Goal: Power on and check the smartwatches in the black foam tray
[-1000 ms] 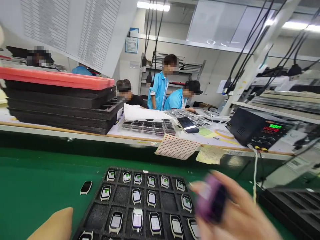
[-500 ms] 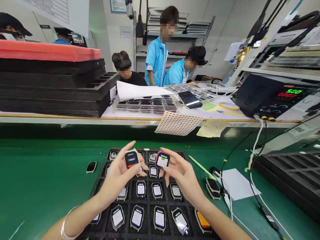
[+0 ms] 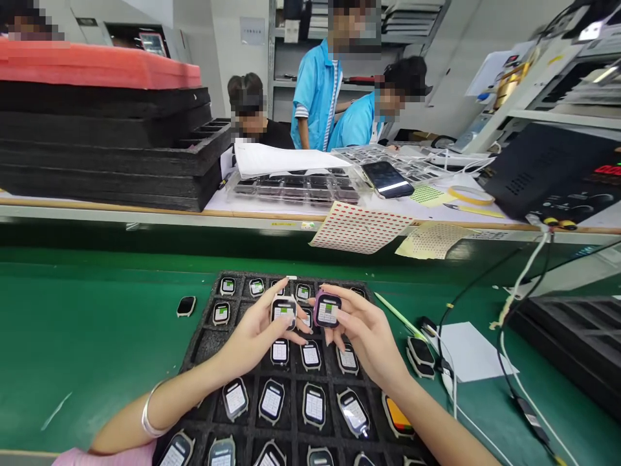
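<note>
The purple-framed smartwatch with a rounded-square face [image 3: 328, 309] is above the black foam compartment tray [image 3: 253, 404], pinched between the thumb and fingers of our right hand [image 3: 361, 327]. Near it but apart, our left hand [image 3: 259, 327] pinches a pale-framed rounded-square smartwatch [image 3: 284, 312] the same way. We see both screens lit, each with a white grid and a green patch.

We judge the work to be partway: two watches are up in our hands, neither set down, while many pale-framed watches lie in the tray's compartments with lit screens. One of these, the orange-screened watch [image 3: 398, 415], shows a different display. On the green work surface [image 3: 107, 323], a dark-screened watch [image 3: 186, 306] lies left of the tray, and two more dark-screened watches [image 3: 420, 351] lie overlapping on its right. We cannot tell whether these have been handled.
</note>
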### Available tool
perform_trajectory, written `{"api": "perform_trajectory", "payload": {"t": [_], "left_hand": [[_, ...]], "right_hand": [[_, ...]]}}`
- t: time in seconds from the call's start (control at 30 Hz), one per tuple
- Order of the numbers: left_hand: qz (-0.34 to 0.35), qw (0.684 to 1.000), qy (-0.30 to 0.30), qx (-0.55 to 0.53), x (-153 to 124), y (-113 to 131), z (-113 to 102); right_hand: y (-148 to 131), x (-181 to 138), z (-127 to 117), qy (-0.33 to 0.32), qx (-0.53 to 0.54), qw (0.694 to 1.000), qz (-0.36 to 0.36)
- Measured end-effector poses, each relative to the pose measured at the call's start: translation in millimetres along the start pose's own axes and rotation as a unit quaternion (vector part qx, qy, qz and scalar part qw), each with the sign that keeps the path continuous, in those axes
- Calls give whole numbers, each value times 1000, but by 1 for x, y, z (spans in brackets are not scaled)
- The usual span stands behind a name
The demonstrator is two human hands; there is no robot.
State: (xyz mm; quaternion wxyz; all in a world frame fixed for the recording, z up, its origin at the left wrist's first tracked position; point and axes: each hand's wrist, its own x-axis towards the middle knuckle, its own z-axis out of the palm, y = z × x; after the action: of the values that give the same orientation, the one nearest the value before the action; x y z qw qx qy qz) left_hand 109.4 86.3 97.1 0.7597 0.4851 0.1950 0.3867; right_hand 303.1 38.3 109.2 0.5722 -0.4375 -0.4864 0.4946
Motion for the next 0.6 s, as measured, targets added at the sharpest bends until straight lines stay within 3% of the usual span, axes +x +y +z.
{"api": "perform_trajectory", "payload": {"t": [0.2,0.6], "left_hand": [[2,1000,15,9,3,2,-2],[9,1000,10,12,2,0,-2]], "right_hand": [[1,-7,0,-40,21,999,-6],[3,-8,2,-27,30,999,2]]}}
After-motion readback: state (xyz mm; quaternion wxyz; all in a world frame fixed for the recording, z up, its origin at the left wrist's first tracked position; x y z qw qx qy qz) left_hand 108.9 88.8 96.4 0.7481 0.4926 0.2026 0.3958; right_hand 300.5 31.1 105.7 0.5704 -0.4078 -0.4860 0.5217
